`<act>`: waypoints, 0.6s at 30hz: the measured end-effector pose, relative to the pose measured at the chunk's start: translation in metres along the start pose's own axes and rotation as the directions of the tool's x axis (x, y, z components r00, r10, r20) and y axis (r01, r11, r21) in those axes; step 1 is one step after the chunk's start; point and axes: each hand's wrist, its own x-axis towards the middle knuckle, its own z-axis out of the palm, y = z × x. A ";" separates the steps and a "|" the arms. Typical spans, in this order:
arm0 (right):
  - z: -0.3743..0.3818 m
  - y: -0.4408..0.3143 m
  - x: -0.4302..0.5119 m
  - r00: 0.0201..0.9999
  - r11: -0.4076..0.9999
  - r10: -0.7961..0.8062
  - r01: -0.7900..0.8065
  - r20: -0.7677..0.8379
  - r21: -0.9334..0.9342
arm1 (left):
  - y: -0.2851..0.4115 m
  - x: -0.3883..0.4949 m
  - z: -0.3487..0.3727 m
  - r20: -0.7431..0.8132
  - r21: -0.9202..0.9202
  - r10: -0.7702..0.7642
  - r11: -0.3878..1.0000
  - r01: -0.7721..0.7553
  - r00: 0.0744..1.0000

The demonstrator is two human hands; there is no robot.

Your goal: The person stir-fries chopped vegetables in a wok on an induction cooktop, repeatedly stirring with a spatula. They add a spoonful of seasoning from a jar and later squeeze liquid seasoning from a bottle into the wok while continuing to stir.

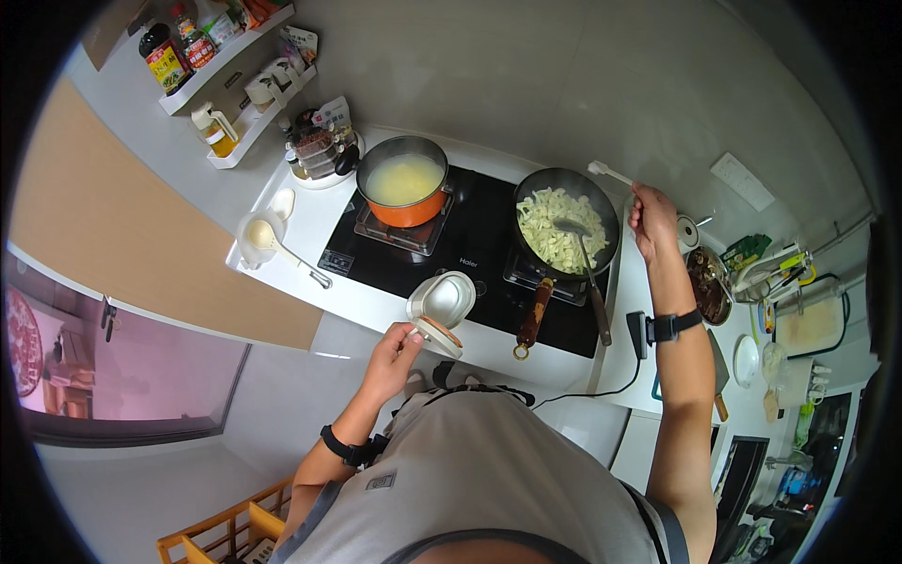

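My left hand [391, 359] grips a small lid [438, 338] with an orange-brown rim, tilted beside an oval metal-lined container [445, 297] at the cooktop's front edge. In my right hand [652, 217] is a small white spoon [607, 171] with white matter on its tip, raised just right of the wok's far rim. The dark wok [612, 233] holds pale chopped vegetables [557, 218] and a spatula with a dark handle [597, 303]. An orange pot [405, 213] with cloudy yellowish liquid stands on the left burner.
A ladle [264, 236] rests in a clear bowl [246, 255] at the left. Shelves [261, 127] with bottles hang at upper left. Right of the cooktop [394, 264] are a metal bowl of dark food [707, 282], a cleaver [717, 366] and a white plate [745, 361]. A cable [599, 395] crosses near the counter edge.
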 end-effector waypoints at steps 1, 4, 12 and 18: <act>0.002 -0.001 0.005 1.000 1.000 0.004 -0.004 -0.007 -0.010 | 0.001 -0.001 0.000 0.002 -0.010 0.008 1.000 -0.008 1.000; 0.004 -0.004 0.017 1.000 1.000 0.003 -0.003 0.004 -0.011 | 0.001 -0.002 0.002 -0.013 -0.006 0.006 1.000 -0.006 1.000; -0.010 -0.004 0.054 0.988 0.998 -0.023 0.013 -0.151 -0.068 | -0.005 -0.006 0.004 -0.058 -0.032 -0.026 0.999 0.025 0.998; -0.039 -0.003 0.074 0.978 0.998 -0.028 0.015 -0.208 -0.064 | -0.007 -0.006 0.008 -0.073 -0.031 -0.045 0.999 0.043 0.996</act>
